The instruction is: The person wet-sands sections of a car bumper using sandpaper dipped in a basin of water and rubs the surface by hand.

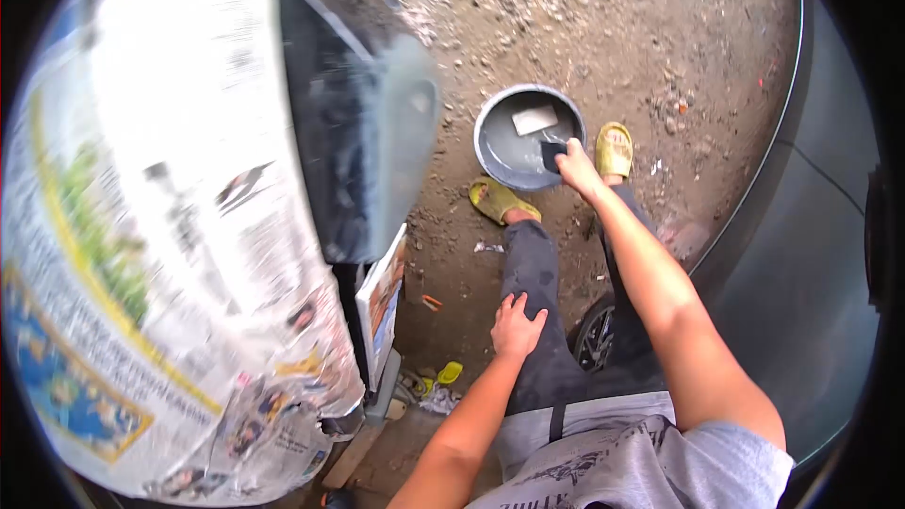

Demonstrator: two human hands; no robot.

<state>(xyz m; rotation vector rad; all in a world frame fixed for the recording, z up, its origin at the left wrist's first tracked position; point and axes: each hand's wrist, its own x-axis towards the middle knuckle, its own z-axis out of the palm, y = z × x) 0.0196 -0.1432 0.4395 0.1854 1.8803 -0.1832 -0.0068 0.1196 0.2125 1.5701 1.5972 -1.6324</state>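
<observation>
Over the right side of a round grey basin (484,144) of cloudy water, my right hand (576,168) is closed on a small dark sheet (553,156). A pale rectangular block (534,120) lies in the basin near its far side. My left hand (518,325) rests on my thigh with its fingers spread, holding nothing. The basin stands on the ground just in front of my feet, which wear yellow-green sandals (615,151).
Newspaper (189,179) covers a large rounded panel on the left, beside a bare grey-black part (405,123). A dark car body (782,273) stands on the right. Gravelly dirt (679,28) lies ahead; yellow and white scraps lie near the bottom centre.
</observation>
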